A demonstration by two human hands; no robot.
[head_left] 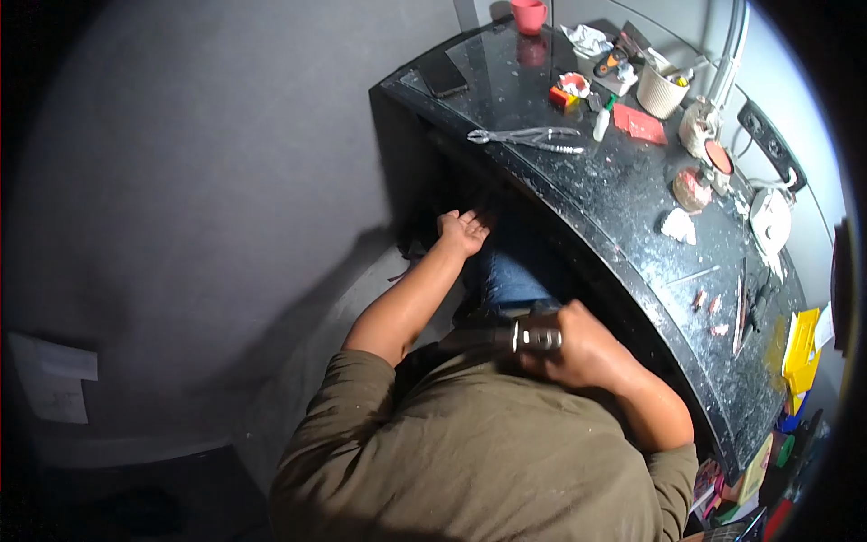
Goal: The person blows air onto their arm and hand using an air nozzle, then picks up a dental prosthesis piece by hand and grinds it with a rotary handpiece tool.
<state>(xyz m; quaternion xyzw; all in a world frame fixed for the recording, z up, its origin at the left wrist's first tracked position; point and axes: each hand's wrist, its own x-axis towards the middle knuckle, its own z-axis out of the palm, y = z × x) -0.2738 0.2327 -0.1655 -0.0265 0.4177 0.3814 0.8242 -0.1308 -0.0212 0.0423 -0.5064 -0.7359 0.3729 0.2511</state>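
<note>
My left hand (pixel 464 232) is stretched out beside the table's front edge, palm up, fingers apart and holding nothing; shadow covers its fingertips. Close to my body, my right hand (pixel 585 350) is closed around a dark object with shiny metal parts (pixel 536 340), too blurred to name. Metal pliers (pixel 528 137) lie on the black table (pixel 578 194) near its front edge, above my left hand.
A phone (pixel 442 72) and a pink mug (pixel 529 16) are at the table's far left. Further right stand a white ribbed cup of tools (pixel 662 93), red sheets (pixel 639 124), a small jar (pixel 692 190) and a yellow box (pixel 802 352). A grey wall is on the left.
</note>
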